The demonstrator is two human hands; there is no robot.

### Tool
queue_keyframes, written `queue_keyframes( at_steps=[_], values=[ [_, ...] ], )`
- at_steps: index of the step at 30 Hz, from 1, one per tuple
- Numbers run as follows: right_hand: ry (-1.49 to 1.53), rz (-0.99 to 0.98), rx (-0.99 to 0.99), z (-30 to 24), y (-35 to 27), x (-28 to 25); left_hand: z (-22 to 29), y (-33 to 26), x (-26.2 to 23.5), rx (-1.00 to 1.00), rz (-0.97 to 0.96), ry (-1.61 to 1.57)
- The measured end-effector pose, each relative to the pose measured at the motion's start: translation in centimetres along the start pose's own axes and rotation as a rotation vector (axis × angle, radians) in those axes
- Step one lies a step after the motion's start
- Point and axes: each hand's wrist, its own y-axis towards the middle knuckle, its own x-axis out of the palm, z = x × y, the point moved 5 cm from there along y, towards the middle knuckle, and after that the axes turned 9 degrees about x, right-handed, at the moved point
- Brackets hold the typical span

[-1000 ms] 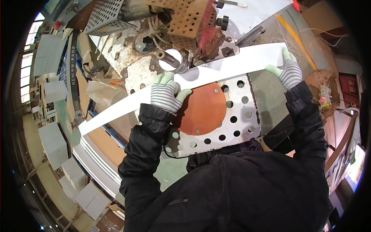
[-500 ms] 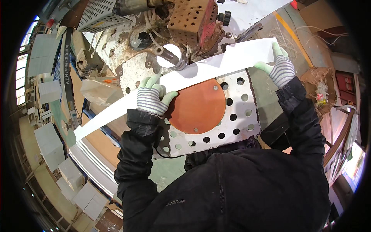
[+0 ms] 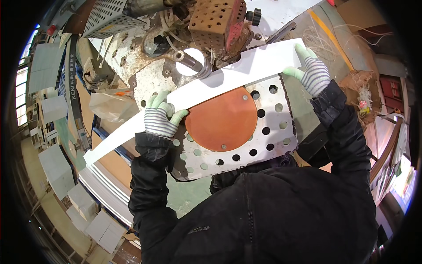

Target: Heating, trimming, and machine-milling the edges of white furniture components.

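A long white strip of board (image 3: 239, 66) lies aslant across the worktable, running from near left to far right. My left hand (image 3: 161, 118), in a striped glove with pale green fingertips, grips its near edge left of the middle. At the far right end my right hand (image 3: 311, 70), gloved the same way, holds the strip between thumb and fingers. Close against its far edge stands a round metal spindle head (image 3: 193, 64). On my side, an orange-brown disc (image 3: 221, 121) with two screws sits on a white perforated metal plate (image 3: 274, 132), partly under the strip.
A rusty perforated metal box (image 3: 211, 24) with a black knob and a grey perforated guard (image 3: 110, 20) stand at the back. Stacked white strips (image 3: 105, 193) lie at the left. A cardboard box (image 3: 362, 94) with scraps is at the right.
The strip has shifted a little to the left, and both my hands have moved left with it. Its far right end now sits closer to the spindle.
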Motion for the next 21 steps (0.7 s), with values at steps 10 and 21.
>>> queue_keyframes(
  at_steps=[10, 21],
  values=[
    [-0.259, 0.055, -0.046, -3.4, 0.0, -0.1, -2.1, -2.2, -0.9, -0.029, 0.034, -0.043],
    [-0.243, -0.06, 0.017, -7.3, -0.8, 0.2, -4.4, -3.9, -2.0, 0.036, 0.024, 0.013]
  ],
)
